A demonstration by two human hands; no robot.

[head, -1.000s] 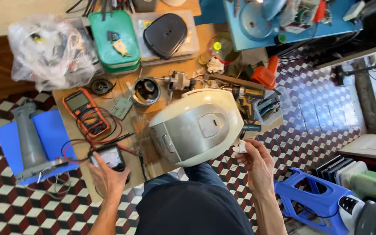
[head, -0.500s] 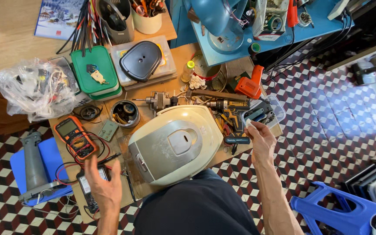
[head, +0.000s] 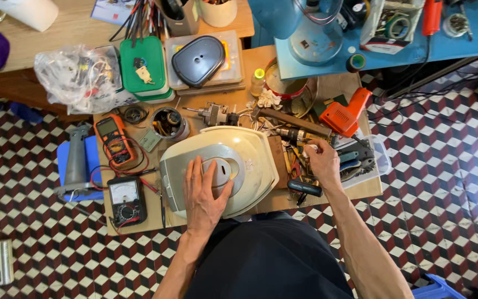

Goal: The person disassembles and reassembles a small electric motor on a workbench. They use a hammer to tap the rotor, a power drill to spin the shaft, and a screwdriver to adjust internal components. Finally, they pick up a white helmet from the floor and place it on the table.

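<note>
**One hand flat on the cooker lid, the other among the tools**

At the far left a grey stand (head: 77,160) rests on a blue stool (head: 91,166) over the chequered floor (head: 427,182). Behind it, at the back left of the wooden worktop (head: 327,195), lies a clear plastic bag (head: 76,77) stuffed with small parts, and just beside that a green box (head: 143,67). Nearer the front edge sit two meters: an orange meter (head: 113,139) and, in front of it, a black dial meter (head: 126,199), with red and black leads looping around both.

The cream rice cooker (head: 219,169) stands in the middle of the worktop, close to the person's body, its lid facing up. The left hand (head: 206,194) lies flat on the lid with fingers spread, the fingertips reaching onto the grey oval panel at its centre. Behind the cooker are a small metal tin (head: 168,123) and a dark rounded cover (head: 198,60) resting on a clear box.

To the right of the cooker the right hand (head: 322,161) is down in a pile of hand tools, fingers curled; whether it pinches anything there I cannot tell. A black-handled screwdriver (head: 304,188) lies just in front of that hand. Further right an orange glue gun (head: 345,116) sits near the worktop's back corner, beside a blue table (head: 416,49) crowded with more gear.
</note>
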